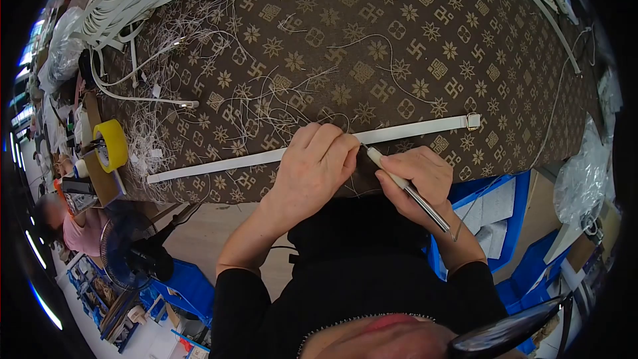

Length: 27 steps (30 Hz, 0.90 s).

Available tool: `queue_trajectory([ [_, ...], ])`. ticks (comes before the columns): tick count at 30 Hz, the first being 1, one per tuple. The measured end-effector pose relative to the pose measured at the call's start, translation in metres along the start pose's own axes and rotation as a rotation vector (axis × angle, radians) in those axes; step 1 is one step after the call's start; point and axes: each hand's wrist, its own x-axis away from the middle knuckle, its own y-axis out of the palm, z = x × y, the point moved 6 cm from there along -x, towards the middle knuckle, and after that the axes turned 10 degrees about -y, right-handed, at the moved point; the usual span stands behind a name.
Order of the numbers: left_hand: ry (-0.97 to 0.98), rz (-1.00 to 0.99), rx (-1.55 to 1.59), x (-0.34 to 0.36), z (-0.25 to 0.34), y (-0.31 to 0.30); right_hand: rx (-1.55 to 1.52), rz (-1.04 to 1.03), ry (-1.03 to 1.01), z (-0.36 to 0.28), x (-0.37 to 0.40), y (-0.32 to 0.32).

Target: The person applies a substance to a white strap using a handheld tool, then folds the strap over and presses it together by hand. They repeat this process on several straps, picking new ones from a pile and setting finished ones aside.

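Observation:
A long white belt [412,129] with a gold-coloured buckle [473,121] at its right end lies across the patterned brown cloth in front of me. My left hand [312,169] is closed on the middle of the belt, thumb and forefinger pinched at its lower edge. In my right hand [425,176] is a slim pen-like tool [427,206] with a white front part and a metal shaft. Its thin tip points at the belt edge, close beside my left fingertips; whether it touches cannot be made out. Loose pale threads [266,110] lie just beyond the belt.
Bundles of white straps [143,0] lie at the far left, with more at the far right. A yellow tape roll [113,144] stands at the left table edge. Below are a black fan [129,249] and a blue crate [522,203]. Another person [83,233] is at lower left.

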Motion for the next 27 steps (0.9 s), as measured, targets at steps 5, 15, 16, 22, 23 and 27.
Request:
queue_trajectory([
  [5,-0.001,0.006,-0.004,0.0,0.0,0.001,0.001,0.003,-0.004,0.0,0.0,0.0],
  [15,-0.017,0.016,0.056,0.0,-0.004,0.0,-0.021,0.009,-0.006,0.0,0.0,-0.001],
  [16,-0.026,0.035,0.107,0.001,-0.007,-0.002,-0.04,0.017,0.004,0.001,0.001,-0.002],
  [22,-0.346,0.06,0.307,-0.001,-0.024,-0.031,-0.082,0.052,0.058,0.004,0.005,-0.006],
  [23,-0.306,0.01,0.21,-0.003,-0.022,-0.03,-0.085,0.05,0.056,0.004,0.005,-0.006],
  [27,-0.181,-0.067,-0.015,-0.008,-0.011,-0.013,-0.069,0.05,0.038,0.003,0.004,-0.005],
])
